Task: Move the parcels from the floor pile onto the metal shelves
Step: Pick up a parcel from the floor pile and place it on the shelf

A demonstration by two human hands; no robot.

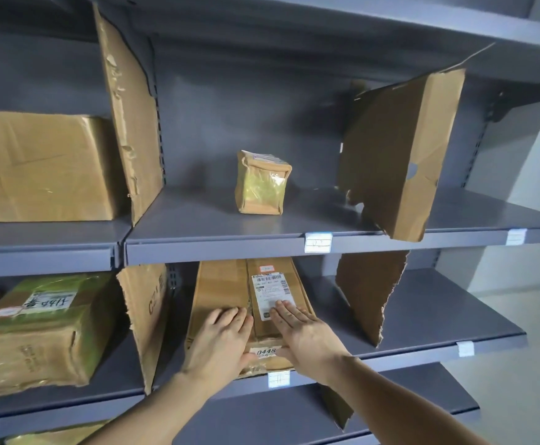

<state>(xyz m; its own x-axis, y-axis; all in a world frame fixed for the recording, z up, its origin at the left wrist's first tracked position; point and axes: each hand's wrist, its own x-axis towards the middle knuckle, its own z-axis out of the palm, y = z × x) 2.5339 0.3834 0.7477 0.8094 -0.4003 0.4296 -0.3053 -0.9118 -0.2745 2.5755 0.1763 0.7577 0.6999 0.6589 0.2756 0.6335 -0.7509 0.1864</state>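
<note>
step in hand: i judge i am seating the flat cardboard parcel (249, 313) on the middle metal shelf (422, 345), sliding it back into its bay
how to do it well: push level with both palms so it goes in straight; keep it between the torn cardboard divider on the left (146, 319) and the torn cardboard divider on the right (371, 290); its front edge looks to hang just over the shelf lip by the white shelf tag (278, 379), so i would push until it sits fully on; keep the "0448" sticker (266, 352) facing out
left hand (220, 340): flat and open on the parcel's top, fingers straight and together; pressing, not gripping
right hand (304, 335): also spread flat, fingertips (283, 308) on the white shipping label (270, 293); nothing clenched
where the parcel is: on the middle shelf, central bay, under both hands
nearby: a small taped parcel (262, 184) stands alone on the upper shelf (198, 226); a green-taped box (34, 332) sits in the left bay
</note>
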